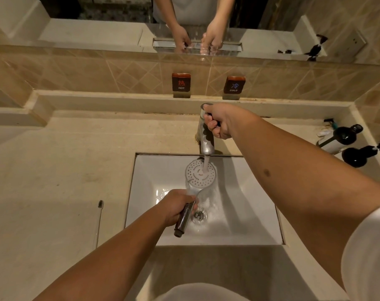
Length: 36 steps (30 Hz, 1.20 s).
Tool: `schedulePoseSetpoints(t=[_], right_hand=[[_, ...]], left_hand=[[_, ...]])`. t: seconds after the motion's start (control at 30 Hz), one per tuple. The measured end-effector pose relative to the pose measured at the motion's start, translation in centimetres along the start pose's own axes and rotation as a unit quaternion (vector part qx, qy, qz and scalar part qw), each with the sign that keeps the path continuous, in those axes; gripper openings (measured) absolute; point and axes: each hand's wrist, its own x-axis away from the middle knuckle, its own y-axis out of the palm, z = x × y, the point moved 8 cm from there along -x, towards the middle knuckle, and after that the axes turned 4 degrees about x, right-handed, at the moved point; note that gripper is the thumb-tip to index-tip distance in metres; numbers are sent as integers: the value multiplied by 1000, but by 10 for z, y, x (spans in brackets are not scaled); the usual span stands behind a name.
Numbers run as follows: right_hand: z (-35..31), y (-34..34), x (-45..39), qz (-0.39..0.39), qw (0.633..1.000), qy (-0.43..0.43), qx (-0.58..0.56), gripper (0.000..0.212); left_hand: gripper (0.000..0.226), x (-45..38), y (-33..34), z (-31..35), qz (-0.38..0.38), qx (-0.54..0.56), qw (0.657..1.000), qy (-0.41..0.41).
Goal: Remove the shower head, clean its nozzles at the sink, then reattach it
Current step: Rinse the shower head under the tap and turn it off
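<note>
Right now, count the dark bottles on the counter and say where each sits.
2. One dark bottle lies at the counter's far right edge near the wall; the second bottle lies just in front of it. More may sit beyond the frame.

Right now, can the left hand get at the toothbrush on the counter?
Probably not yet: the left hand holds the shower head under running water. The toothbrush lies unobstructed beside the sink.

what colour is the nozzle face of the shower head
White, dotted with small holes; the shower head shows best in the head view.
</note>
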Motion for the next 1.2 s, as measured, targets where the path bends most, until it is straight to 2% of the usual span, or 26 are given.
schedulePoseSetpoints(t=[0.83,0.9,1.03,1.2], right_hand=[[-2,-1,0,22,1000,-16,-1,52],[0,-3,1,43,998,-45,24,49],[9,-10,-6,114,977,-176,40,41],[9,-11,-9,102,975,-195,30,41]], left_hand=[[22,9,1,14,-3,-2,1000,-3],[23,9,1,14,-3,-4,1000,-2],[21,10,0,14,3,-1,1000,-3],[23,13,1,16,-9,23,1000,-2]])
